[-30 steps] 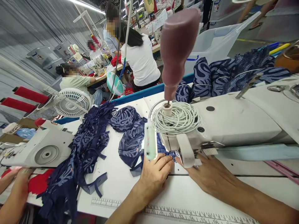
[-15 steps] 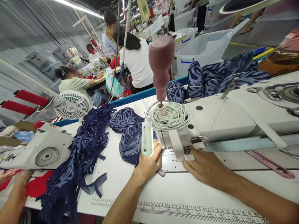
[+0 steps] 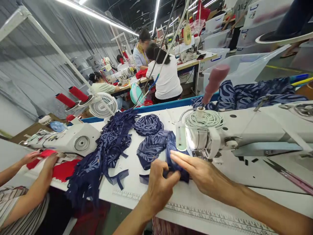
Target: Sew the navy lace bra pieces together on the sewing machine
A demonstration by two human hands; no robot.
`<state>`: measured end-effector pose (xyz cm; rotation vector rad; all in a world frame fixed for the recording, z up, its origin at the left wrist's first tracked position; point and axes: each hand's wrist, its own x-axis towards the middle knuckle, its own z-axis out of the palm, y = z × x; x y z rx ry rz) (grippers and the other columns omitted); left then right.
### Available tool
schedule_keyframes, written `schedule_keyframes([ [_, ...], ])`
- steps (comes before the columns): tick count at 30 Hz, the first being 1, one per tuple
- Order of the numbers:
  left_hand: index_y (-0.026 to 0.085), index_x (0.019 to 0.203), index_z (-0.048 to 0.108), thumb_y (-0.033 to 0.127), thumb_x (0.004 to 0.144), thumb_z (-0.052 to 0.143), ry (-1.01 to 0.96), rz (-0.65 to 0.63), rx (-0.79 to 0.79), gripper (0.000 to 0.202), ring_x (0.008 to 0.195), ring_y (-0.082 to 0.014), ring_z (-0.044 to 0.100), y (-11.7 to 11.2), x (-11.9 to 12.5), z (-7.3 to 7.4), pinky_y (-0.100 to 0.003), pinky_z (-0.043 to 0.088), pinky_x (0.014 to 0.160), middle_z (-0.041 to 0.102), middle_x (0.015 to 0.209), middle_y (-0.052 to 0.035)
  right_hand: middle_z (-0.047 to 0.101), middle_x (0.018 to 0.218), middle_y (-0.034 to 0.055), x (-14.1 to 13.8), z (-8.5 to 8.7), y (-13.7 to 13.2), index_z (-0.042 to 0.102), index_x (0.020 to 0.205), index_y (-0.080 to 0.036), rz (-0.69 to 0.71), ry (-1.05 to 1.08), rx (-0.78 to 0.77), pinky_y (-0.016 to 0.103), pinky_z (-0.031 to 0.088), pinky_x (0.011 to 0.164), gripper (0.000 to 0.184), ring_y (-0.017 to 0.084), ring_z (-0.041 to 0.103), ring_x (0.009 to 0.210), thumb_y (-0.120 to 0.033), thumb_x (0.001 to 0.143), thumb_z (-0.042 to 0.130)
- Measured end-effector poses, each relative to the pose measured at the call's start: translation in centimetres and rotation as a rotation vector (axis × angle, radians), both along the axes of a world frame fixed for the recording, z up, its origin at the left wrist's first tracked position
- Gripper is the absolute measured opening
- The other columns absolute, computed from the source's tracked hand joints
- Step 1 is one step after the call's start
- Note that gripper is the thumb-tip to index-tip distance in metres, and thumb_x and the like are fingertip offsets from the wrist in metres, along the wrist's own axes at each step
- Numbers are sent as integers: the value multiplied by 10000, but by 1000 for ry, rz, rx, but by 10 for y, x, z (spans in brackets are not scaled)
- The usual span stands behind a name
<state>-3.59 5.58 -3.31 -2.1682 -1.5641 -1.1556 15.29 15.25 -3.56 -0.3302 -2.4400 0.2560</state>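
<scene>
Beside the white sewing machine (image 3: 198, 138), both of my hands are at a navy patterned bra piece (image 3: 171, 142). My left hand (image 3: 160, 182) is closed, its thumb and curled fingers gripping the lower edge. My right hand (image 3: 201, 171) lies against the fabric from the right with its fingers stretched out; its thumb is hidden. Two padded cups, an upper cup (image 3: 148, 124) and a lower cup (image 3: 150, 148), lie on the white table left of my hands. The lower one runs up to the held fabric, and I cannot tell whether they are joined.
A heap of navy pieces (image 3: 107, 147) hangs over the table's left edge. A co-worker's hands (image 3: 50, 163) work red fabric (image 3: 65, 169) at another machine. Pink-handled scissors (image 3: 290, 176) lie at right. A screwdriver (image 3: 216, 80) stands upright on the machine, beside coiled cord (image 3: 206, 119).
My hands have come away from the needle area to the left and nearer me, with the navy fabric now showing between them. My view has shifted left and up.
</scene>
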Motion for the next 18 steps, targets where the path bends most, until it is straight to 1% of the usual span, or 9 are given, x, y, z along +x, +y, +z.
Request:
schedule_keyframes([
  [3, 286, 1209, 613, 180, 1027, 425, -433, -25, -168, 282, 862, -159, 589, -30, -4, -3, -279, 527, 766, 551, 965, -41, 681, 1054, 75, -42, 17, -2, 567, 1306, -190, 206, 42, -191, 257, 522, 753, 525, 160, 657, 934, -21, 842, 392],
  [5, 278, 1410, 462, 314, 1026, 503, -625, -12, -317, 388, 971, -192, 650, -46, -16, -6, -316, 551, 848, 625, 1130, -81, 623, 872, 40, -58, 25, -5, 634, 1080, -193, 164, 106, -258, 249, 476, 652, 342, 143, 598, 745, -57, 860, 410],
  [7, 258, 1396, 499, 361, 972, 610, -548, -7, -397, 450, 927, -204, 690, -60, -37, -1, -296, 564, 801, 697, 1093, -71, 584, 843, 33, -62, 33, -12, 623, 1000, -184, 72, 161, -283, 249, 439, 619, 283, 130, 547, 688, -65, 860, 407],
  [8, 253, 1294, 592, 325, 954, 633, -432, 16, -379, 350, 858, -194, 698, -66, -48, 8, -274, 559, 749, 725, 1002, -46, 577, 834, 26, -60, 36, -17, 619, 997, -182, 36, 183, -313, 246, 420, 604, 271, 122, 528, 666, -72, 858, 415],
  [9, 254, 1148, 669, 253, 967, 592, -300, 55, -309, 198, 797, -179, 694, -70, -59, 20, -265, 550, 727, 735, 912, -23, 575, 817, 13, -56, 40, -23, 621, 995, -183, 16, 197, -356, 241, 401, 589, 262, 111, 508, 638, -79, 855, 425],
  [11, 254, 1059, 701, 123, 959, 504, -59, 202, -61, 256, 855, -182, 689, -71, -75, 53, -325, 528, 884, 742, 930, -22, 575, 773, -19, -47, 46, -37, 631, 958, -195, 34, 177, -499, 226, 370, 569, 219, 89, 472, 599, -105, 841, 469],
  [13, 264, 1073, 719, 72, 917, 537, 159, 360, 118, 307, 892, -196, 650, -56, -76, 84, -492, 368, 1117, 710, 926, -23, 543, 691, -52, -38, 45, -49, 619, 869, -198, 97, 62, -743, 205, 343, 530, 115, 76, 439, 567, -165, 864, 509],
  [15, 270, 1060, 727, 56, 876, 593, 305, 372, 159, 312, 939, -227, 622, -24, -61, 94, -631, 221, 1169, 700, 955, -31, 479, 591, -73, -28, 35, -56, 570, 766, -194, 71, -89, -915, 192, 309, 468, 161, 69, 405, 505, -243, 910, 520],
  [18, 231, 958, 705, 0, 784, 597, 396, 229, -125, 308, 1000, -297, 602, 41, -22, 60, -789, 112, 1137, 674, 937, -60, 459, 505, -72, -5, 2, -51, 502, 666, -197, -199, -197, -800, 204, 285, 428, 275, 83, 428, 425, -281, 925, 539],
])
